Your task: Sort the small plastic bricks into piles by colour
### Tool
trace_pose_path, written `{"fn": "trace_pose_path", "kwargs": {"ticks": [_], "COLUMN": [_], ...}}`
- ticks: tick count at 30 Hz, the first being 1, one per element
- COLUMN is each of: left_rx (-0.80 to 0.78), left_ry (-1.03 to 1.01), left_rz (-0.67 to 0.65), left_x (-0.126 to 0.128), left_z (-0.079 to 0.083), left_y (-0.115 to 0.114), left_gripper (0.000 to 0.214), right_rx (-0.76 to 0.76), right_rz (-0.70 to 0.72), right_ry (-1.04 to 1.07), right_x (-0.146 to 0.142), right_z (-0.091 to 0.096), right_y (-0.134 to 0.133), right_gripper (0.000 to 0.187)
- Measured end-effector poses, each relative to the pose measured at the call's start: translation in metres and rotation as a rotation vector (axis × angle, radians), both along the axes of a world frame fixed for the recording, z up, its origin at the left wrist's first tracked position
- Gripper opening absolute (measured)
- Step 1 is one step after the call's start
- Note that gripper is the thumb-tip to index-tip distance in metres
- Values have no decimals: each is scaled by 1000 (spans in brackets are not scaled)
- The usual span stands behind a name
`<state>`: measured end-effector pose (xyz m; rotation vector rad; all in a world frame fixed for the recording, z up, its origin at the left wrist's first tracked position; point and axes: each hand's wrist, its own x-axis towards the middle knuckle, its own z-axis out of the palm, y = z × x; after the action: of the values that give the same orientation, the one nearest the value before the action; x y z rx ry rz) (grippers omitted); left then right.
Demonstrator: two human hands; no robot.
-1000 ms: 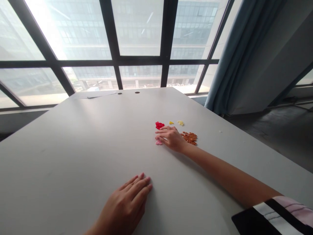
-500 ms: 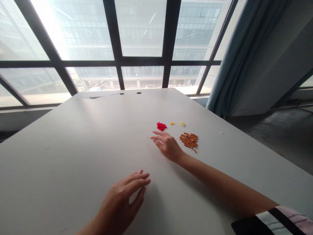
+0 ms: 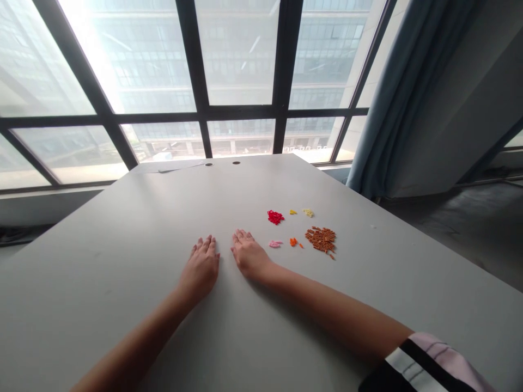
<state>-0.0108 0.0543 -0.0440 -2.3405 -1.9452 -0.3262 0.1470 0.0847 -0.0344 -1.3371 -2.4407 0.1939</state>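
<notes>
My left hand (image 3: 200, 269) lies palm down on the white table (image 3: 134, 228), fingers stretched forward and holding nothing. Just right of it, a small gap away, my right hand (image 3: 250, 256) rests flat as well, with nothing held. Nearest to the right hand is a small pile of pink pieces (image 3: 275, 244). Beside that sit a few orange pieces (image 3: 293, 242) and a larger pile of brown pieces (image 3: 321, 239). Farther back are red pieces (image 3: 275, 217), a few yellow pieces (image 3: 292, 212) and pale yellow pieces (image 3: 308, 213). All are too small to name.
At the table's far left lies a flat pale sheet (image 3: 171, 167). Two round holes, a left one (image 3: 208, 164) and a right one (image 3: 236, 163), sit near the far edge. Large windows (image 3: 241, 54) stand behind, with a blue curtain (image 3: 379, 130) to the right.
My right hand has moved left from the piles and now lies flat, showing the pink and orange pieces. My left hand has moved forward and down onto the table. The view has tilted slightly.
</notes>
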Motion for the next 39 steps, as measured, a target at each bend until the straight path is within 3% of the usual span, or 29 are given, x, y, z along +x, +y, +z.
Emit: {"fn": "trace_pose_path", "kwargs": {"ticks": [4,11,39], "left_rx": [52,-43,-82], "left_ry": [21,93,113], "left_rz": [15,15,13], "left_x": [0,-2,-2], "left_z": [-6,1,7], "left_y": [-2,-3,-6], "left_gripper": [51,56,59], "right_rx": [11,20,10], "right_rz": [-29,-104,-83], "right_ry": [1,-15,-50], "right_x": [-2,-2,-3], "right_z": [-3,-3,0], "right_y": [-5,-5,-5], "right_gripper": [48,52,52]}}
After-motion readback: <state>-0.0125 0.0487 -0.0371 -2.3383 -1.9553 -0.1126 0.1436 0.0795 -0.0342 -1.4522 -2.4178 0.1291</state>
